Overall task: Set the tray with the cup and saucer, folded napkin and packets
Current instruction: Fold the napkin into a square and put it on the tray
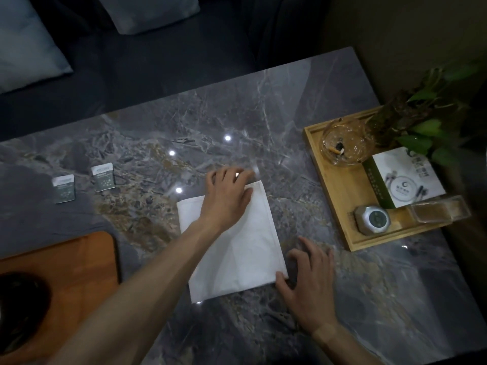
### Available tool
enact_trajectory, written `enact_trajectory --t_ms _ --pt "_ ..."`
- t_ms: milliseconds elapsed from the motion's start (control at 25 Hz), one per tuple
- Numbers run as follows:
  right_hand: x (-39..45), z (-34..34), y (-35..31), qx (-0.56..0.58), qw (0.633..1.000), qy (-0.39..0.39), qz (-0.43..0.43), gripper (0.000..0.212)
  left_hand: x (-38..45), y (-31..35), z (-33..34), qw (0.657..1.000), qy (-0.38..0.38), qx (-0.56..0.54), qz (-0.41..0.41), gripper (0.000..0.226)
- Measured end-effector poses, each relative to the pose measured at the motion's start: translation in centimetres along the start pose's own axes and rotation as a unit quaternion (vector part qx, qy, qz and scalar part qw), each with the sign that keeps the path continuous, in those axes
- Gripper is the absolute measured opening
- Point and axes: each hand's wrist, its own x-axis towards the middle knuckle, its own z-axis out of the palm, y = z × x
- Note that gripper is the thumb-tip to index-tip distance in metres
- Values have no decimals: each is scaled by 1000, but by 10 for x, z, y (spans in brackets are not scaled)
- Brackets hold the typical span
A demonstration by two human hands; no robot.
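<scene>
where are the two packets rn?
Head view, far left of the marble table: two packets side by side, beyond the orange tray, well left of the napkin.

White napkin (pixel 234 243), grey veined marble worktop (pixel 237 122), grey-green and white packets (pixel 84 184), reddish-brown tray (pixel 87 256), pale bamboo tray (pixel 340 196)

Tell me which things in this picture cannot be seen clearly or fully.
- Dark round object on the orange-brown tray, head view: cut off by the left edge and in shadow; cup or not, unclear.
- Print on the two packets: too small to read.
- Napkin far part: covered by the left hand.
- Plant: blurred, cut off at the right edge.
</scene>
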Motion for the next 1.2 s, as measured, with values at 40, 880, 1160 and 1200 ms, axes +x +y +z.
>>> enact_trajectory --t_ms 40,880,1160,1200 --pt "3 -2 -4 1 1000 -2 -13 37 -16 3 -1 999 24 -8 -22 33" --pt "63 57 -49 -202 947 -109 -226 71 -141 -23 37 972 -16 43 -232 74" --pt "63 57 -50 -203 947 -111 -222 71 -126 -47 21 975 -15 67 -213 78" --pt "64 56 -50 -203 947 -112 -221 71 -123 -44 23 976 -10 59 -211 77"
